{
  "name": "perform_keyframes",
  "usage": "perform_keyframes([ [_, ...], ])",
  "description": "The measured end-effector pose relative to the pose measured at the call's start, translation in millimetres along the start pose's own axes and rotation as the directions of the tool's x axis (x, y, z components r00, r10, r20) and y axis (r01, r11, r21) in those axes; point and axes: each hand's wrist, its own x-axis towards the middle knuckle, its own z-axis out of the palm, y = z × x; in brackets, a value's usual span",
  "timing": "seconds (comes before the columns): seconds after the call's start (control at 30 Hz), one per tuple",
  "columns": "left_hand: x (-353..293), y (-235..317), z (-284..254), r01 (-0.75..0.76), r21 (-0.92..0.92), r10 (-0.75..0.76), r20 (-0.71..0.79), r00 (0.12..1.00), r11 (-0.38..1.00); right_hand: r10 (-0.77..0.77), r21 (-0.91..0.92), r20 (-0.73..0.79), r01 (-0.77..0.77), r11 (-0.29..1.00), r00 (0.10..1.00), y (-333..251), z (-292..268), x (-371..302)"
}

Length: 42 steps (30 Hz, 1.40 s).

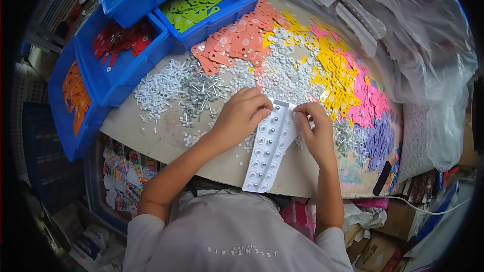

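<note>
Left grip [241,114] bunches at the far left corner of the white tray [274,147]; whether it pinches, I cannot tell. Reaching the worktop's [218,165] near edge, the tray should be light, stiff, slick, best held by its long rims. Right grip [318,130], thumb near forefinger, is at the far right corner, any pinch unclear.

Grey shirt [237,221], 2 short sleeves [143,231], pale lettering [268,253] in 2 rows; forearms [174,180] bare.
</note>
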Motion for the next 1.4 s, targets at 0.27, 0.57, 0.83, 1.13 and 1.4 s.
perform_keyframes([
  [0.27, 15, -10, 13, 0.104, 0.045, -0.105, -0.001, 0.995, 0.994, -0.035, -0.093, -0.109, 0.025, 0.995, 0.993, 11, 23, -1],
  [0.57, 13, -10, 13, -0.066, 0.26, 0.087, -0.072, 0.994, 0.963, -0.187, -0.234, -0.28, 0.122, 0.965, 0.942, 20, 42, -11],
  [0.83, 8, -20, 10, 0.185, -0.065, -0.189, -0.06, 0.98, 0.981, -0.206, -0.291, -0.299, 0.116, 0.95, 0.932, 16, 46, -13],
  [1.13, 45, -11, 6, -0.036, 0.178, 0.054, -0.092, 0.994, 0.983, -0.242, -0.347, -0.302, 0.13, 0.929, 0.922, 18, 45, -13],
  [1.4, 93, -37, 52, -0.247, 0.317, 0.229, 0.095, 0.969, 0.916, -0.258, -0.361, -0.307, 0.138, 0.922, 0.916, 18, 47, -14],
])
